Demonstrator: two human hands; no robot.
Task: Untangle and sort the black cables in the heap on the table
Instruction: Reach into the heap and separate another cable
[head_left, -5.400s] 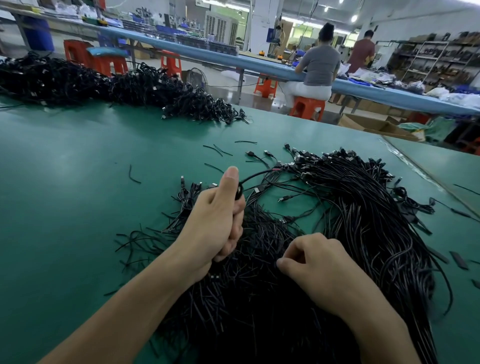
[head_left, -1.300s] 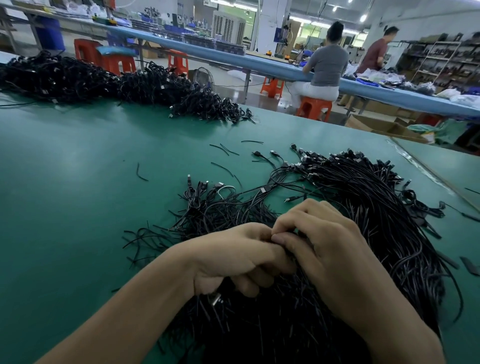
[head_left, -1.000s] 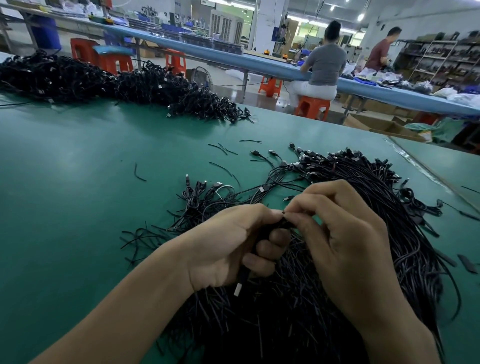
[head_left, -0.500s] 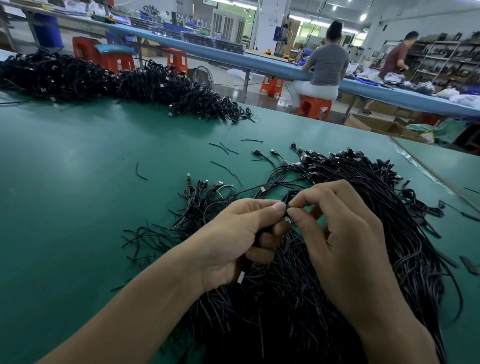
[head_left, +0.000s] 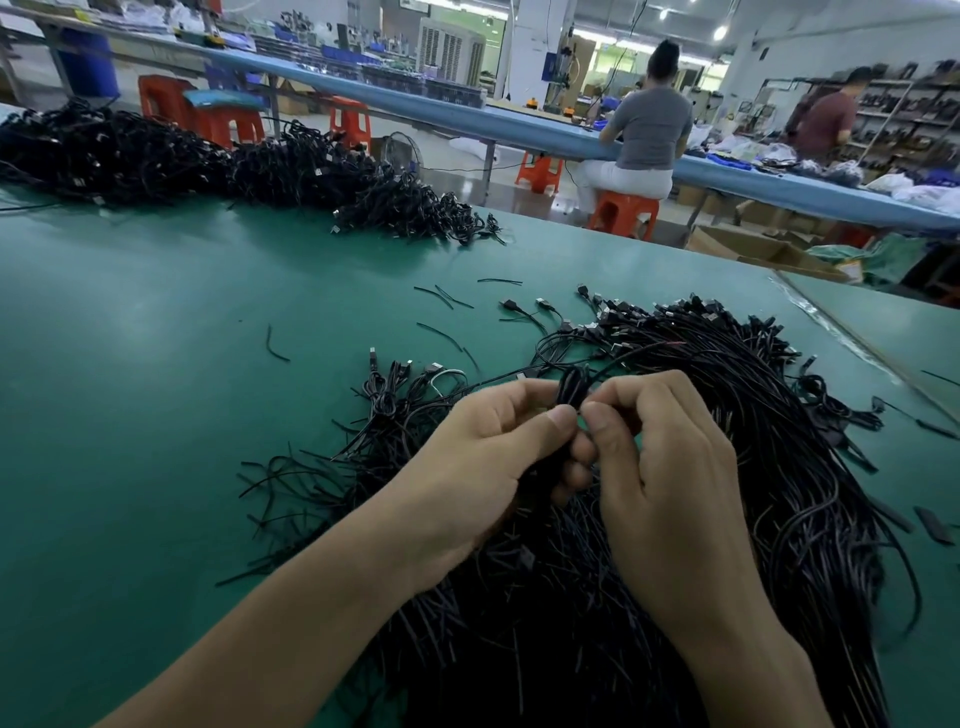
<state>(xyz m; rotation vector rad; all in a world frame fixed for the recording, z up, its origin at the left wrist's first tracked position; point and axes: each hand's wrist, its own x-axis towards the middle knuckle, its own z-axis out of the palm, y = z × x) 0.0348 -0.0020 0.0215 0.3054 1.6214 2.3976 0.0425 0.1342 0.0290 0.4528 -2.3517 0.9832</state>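
Black cables (head_left: 769, 467) lie in a heap on the green table (head_left: 156, 415), directly under my hands. Their long axis runs from close to me on the right away toward the far side, and the plug ends (head_left: 623, 312) fan out at the far end, pointing away and to the left. My left hand (head_left: 478, 467) and right hand (head_left: 670, 467) meet above the heap, thumbs almost tip to tip. The fingers of both are curled and pinch one small coiled cable (head_left: 571, 387) between them. Thin strands leave the coil to either side.

A wide stretch of green surface lies left of the heap, dotted with short scraps (head_left: 275, 345). On the right a seam (head_left: 831, 332) in the table runs near the heap. A second heap (head_left: 208, 161) sits along the far edge, well apart.
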